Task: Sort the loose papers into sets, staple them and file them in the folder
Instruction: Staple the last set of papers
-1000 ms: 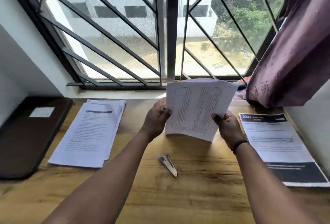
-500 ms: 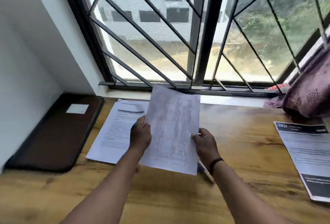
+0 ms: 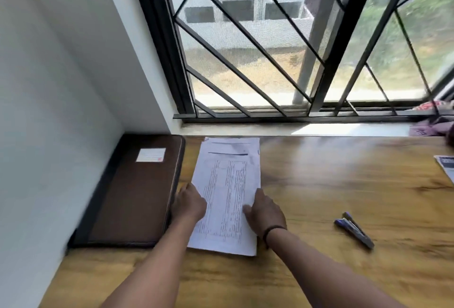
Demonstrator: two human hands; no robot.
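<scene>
Wooden desk (image 3: 344,184), both hands' fingers (image 3: 248,209) flat on papers (image 3: 228,192)

A printed sheet of tables (image 3: 224,199) lies flat atop the paper stack (image 3: 233,146) between my hands. The closed brown folder (image 3: 137,192) rests just left of my grip; the blue stapler (image 3: 353,229) lies well right.

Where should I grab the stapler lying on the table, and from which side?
Judging by its pose, take the stapler across its long body near the middle, coming from above with the right hand. It lies flat on the table, angled, clear of the paper stack, so both long sides are free.
</scene>
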